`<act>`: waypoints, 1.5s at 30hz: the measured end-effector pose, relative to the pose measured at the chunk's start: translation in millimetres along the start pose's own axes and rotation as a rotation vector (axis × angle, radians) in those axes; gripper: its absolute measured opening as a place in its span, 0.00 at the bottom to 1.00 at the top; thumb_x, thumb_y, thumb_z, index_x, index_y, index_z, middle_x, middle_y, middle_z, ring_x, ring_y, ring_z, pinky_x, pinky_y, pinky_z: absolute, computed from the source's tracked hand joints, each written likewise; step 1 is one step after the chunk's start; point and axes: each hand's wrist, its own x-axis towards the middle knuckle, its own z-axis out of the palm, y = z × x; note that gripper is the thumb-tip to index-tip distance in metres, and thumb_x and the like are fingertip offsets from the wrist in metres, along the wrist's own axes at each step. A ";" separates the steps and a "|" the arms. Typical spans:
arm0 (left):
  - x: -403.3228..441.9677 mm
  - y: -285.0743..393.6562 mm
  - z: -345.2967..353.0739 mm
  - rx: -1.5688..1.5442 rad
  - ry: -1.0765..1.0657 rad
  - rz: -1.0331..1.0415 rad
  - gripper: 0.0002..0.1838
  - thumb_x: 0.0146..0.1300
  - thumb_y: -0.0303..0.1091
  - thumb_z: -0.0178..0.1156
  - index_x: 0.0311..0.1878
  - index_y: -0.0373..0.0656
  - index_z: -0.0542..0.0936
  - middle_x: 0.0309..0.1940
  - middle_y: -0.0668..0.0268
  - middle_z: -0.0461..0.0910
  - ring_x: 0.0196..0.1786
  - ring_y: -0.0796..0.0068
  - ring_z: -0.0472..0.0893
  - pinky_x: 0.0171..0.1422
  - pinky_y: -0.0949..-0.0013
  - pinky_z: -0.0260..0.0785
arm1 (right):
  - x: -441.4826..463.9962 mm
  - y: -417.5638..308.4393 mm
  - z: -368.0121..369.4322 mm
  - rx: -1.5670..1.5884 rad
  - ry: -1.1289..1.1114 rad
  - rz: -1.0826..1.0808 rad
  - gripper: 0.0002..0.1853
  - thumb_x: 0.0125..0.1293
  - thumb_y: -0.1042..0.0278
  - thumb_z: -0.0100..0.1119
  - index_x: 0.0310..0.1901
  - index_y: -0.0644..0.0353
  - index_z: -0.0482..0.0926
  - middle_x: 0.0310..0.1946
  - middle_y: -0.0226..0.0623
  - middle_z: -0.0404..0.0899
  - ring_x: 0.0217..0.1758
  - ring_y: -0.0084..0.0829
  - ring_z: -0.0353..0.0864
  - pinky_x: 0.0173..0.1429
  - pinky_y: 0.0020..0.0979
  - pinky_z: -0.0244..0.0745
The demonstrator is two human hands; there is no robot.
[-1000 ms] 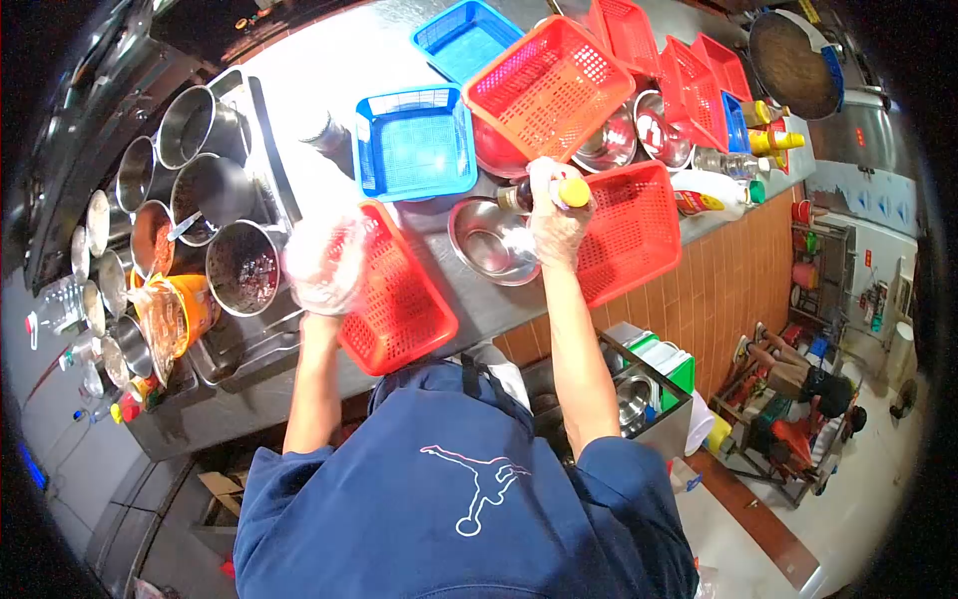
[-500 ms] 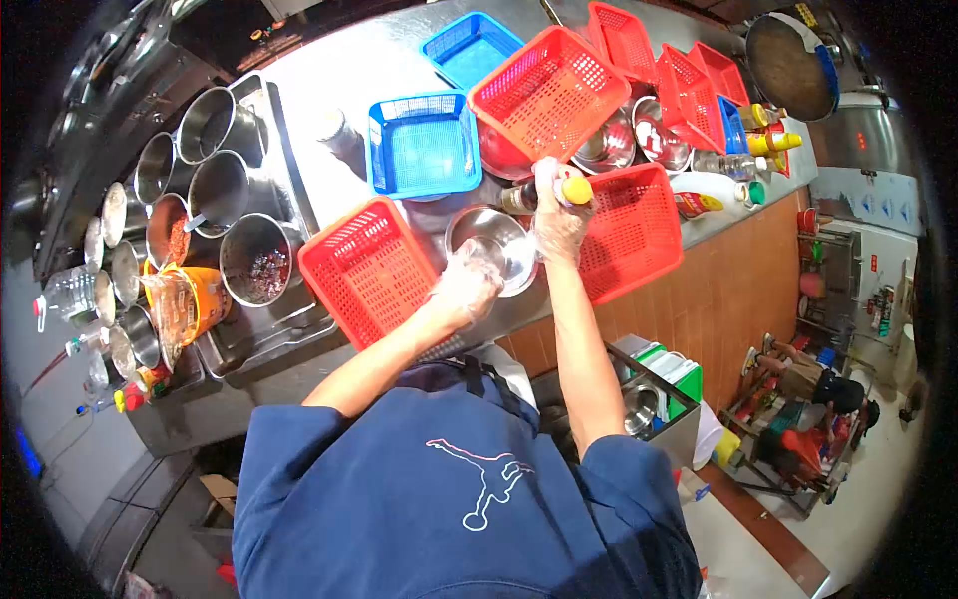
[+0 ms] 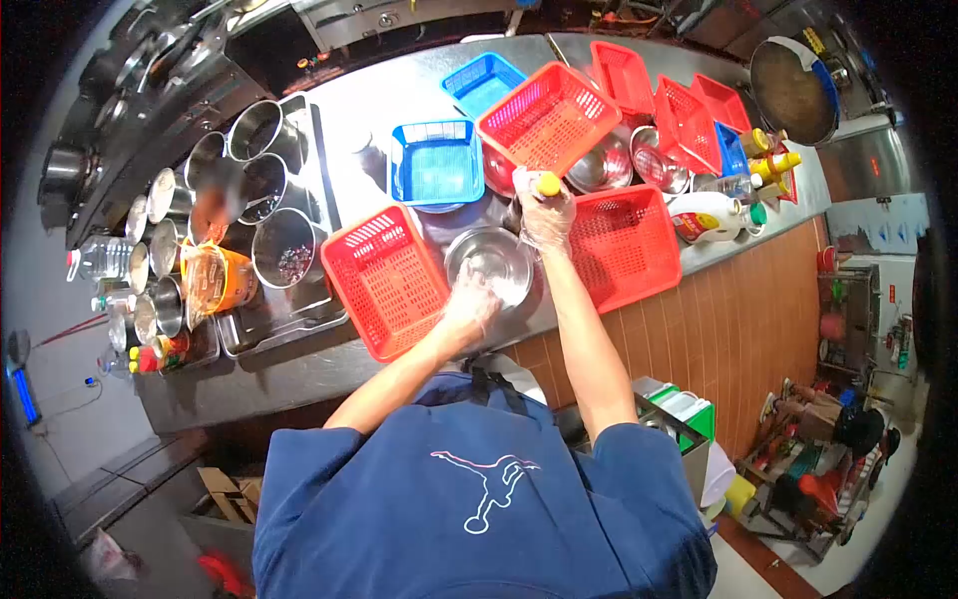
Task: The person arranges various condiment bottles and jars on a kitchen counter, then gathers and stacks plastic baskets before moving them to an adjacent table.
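Both hands wear thin clear plastic gloves. My right hand (image 3: 548, 218) is closed around a bottle with a yellow cap (image 3: 548, 184); most of the bottle's body is hidden by the hand. Just left of that hand, a dark bottle (image 3: 511, 217) is partly covered. A round steel bowl (image 3: 512, 262) sits on the counter between two red baskets. At its near left rim is my left hand (image 3: 473, 300), closed on the bowl's edge with the fingers reaching inside. One red basket (image 3: 384, 285) stands left of the bowl, the other red basket (image 3: 624, 245) to the right.
Blue baskets (image 3: 437, 165) and a tilted red basket (image 3: 549, 115) stand farther back. Steel pots (image 3: 284, 250) and an orange tub (image 3: 225, 280) crowd the left. Bottles, among them a white jug (image 3: 704, 218), line the right end of the counter (image 3: 230, 384).
The view has shifted, so the counter sits slightly lower and farther right. My right hand still holds the bottle, its yellow cap tipped a little differently. My left hand stays at the bowl.
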 end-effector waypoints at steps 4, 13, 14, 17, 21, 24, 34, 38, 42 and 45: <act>-14.5 26.1 5.6 -0.034 0.178 -0.086 0.21 0.55 0.46 0.65 0.48 0.44 0.84 0.54 0.54 0.79 0.64 0.51 0.71 0.78 0.37 0.46 | -8.1 -1.8 -10.2 -0.038 -0.091 0.020 0.12 0.56 0.75 0.75 0.40 0.58 0.83 0.30 0.20 0.79 0.32 0.14 0.75 0.38 0.22 0.73; -91.7 71.3 4.6 -0.345 0.949 -0.159 0.09 0.44 0.30 0.63 0.32 0.44 0.79 0.37 0.61 0.80 0.46 0.59 0.79 0.66 0.49 0.66 | -61.0 -36.2 -55.0 0.088 -0.199 -0.021 0.38 0.60 0.77 0.70 0.69 0.69 0.60 0.64 0.45 0.68 0.67 0.34 0.68 0.72 0.35 0.63; -111.8 73.5 4.9 -0.347 0.925 -0.200 0.08 0.45 0.30 0.64 0.32 0.44 0.79 0.37 0.61 0.80 0.45 0.60 0.79 0.65 0.50 0.67 | -85.5 -67.8 -56.9 0.161 -0.152 0.105 0.36 0.62 0.79 0.67 0.69 0.69 0.59 0.65 0.47 0.68 0.67 0.36 0.67 0.72 0.36 0.64; -145.3 82.5 20.7 -0.410 1.046 -0.305 0.07 0.51 0.30 0.65 0.34 0.43 0.79 0.37 0.62 0.80 0.46 0.59 0.80 0.62 0.52 0.69 | -134.6 -51.8 -91.1 0.049 -0.205 0.136 0.25 0.70 0.72 0.59 0.65 0.69 0.65 0.61 0.46 0.71 0.64 0.38 0.71 0.70 0.39 0.66; -198.4 82.8 44.6 -0.495 1.149 -0.559 0.06 0.52 0.29 0.66 0.33 0.40 0.81 0.34 0.59 0.82 0.40 0.57 0.81 0.49 0.59 0.75 | -213.4 -39.4 -94.3 -0.089 -0.579 0.191 0.10 0.67 0.75 0.61 0.48 0.65 0.77 0.45 0.36 0.80 0.49 0.29 0.77 0.59 0.33 0.72; -233.6 83.8 68.4 -0.512 1.269 -0.746 0.05 0.55 0.31 0.65 0.32 0.42 0.81 0.32 0.60 0.82 0.37 0.56 0.82 0.45 0.56 0.75 | -267.7 -55.2 -61.5 0.105 -0.883 0.273 0.06 0.66 0.78 0.62 0.44 0.63 0.78 0.44 0.35 0.82 0.47 0.25 0.79 0.56 0.30 0.75; -392.5 69.2 150.7 -0.446 1.409 -1.131 0.03 0.56 0.30 0.64 0.28 0.45 0.82 0.31 0.61 0.85 0.37 0.57 0.83 0.44 0.57 0.77 | -348.6 -111.6 120.8 -0.073 -1.437 -0.226 0.11 0.65 0.67 0.66 0.42 0.65 0.79 0.34 0.34 0.80 0.38 0.25 0.79 0.47 0.29 0.76; -473.6 64.0 183.2 -0.483 1.463 -1.354 0.03 0.56 0.31 0.64 0.29 0.44 0.84 0.32 0.61 0.86 0.37 0.57 0.84 0.44 0.57 0.77 | -415.3 -125.3 183.5 -0.012 -1.419 -0.058 0.12 0.66 0.64 0.65 0.43 0.66 0.79 0.34 0.33 0.80 0.39 0.24 0.79 0.48 0.28 0.74; -542.5 55.6 213.8 -0.539 1.491 -1.551 0.05 0.57 0.33 0.64 0.30 0.43 0.84 0.33 0.59 0.86 0.38 0.56 0.84 0.45 0.57 0.77 | -489.6 -135.8 227.2 -0.035 -1.522 -0.005 0.14 0.67 0.61 0.64 0.45 0.63 0.80 0.37 0.36 0.84 0.43 0.28 0.82 0.51 0.32 0.76; -574.7 45.9 240.5 -0.580 1.481 -1.602 0.05 0.58 0.32 0.64 0.31 0.43 0.85 0.33 0.58 0.86 0.38 0.55 0.85 0.45 0.57 0.77 | -518.7 -144.0 244.5 -0.036 -1.552 -0.057 0.15 0.67 0.60 0.65 0.48 0.61 0.79 0.39 0.35 0.84 0.43 0.28 0.83 0.51 0.32 0.77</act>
